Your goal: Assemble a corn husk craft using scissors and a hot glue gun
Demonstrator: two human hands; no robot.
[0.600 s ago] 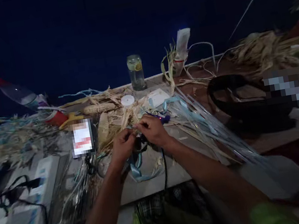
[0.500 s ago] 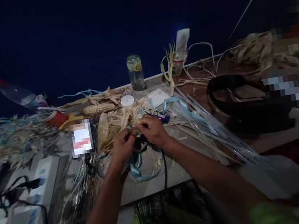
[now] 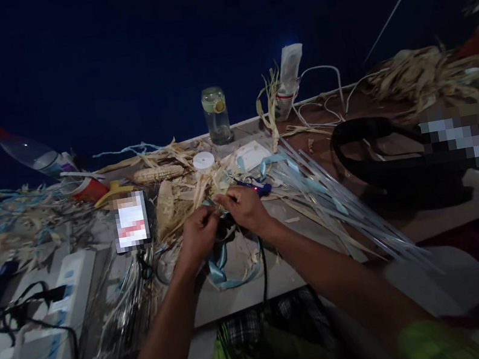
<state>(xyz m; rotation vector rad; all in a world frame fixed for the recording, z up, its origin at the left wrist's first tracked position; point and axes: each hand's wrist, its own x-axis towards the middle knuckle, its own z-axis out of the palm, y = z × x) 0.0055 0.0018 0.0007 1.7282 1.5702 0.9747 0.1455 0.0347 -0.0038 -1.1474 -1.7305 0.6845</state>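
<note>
Look: pale blue flat ribbon (image 3: 218, 269), limp, looped.
Axis: runs from my grip down toward me.
Grip: left hand (image 3: 200, 233) and right hand (image 3: 245, 209) pinch its top end.

Scene is viewed from one head-worn camera, pitched forward and down over the cluttered grey tabletop (image 3: 237, 302), with left hand (image 3: 198, 236) and right hand (image 3: 245, 209) framed close at centre.

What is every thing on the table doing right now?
left hand, fingers pinched shut on something small.
right hand, pinched shut, meeting the left.
blue ribbon, looped loose under the hands.
glass jar, upright.
white lid, lying flat.
blue tool, red light on.
corn cob, lying on its side.
plastic bottle, lying tilted.
</note>
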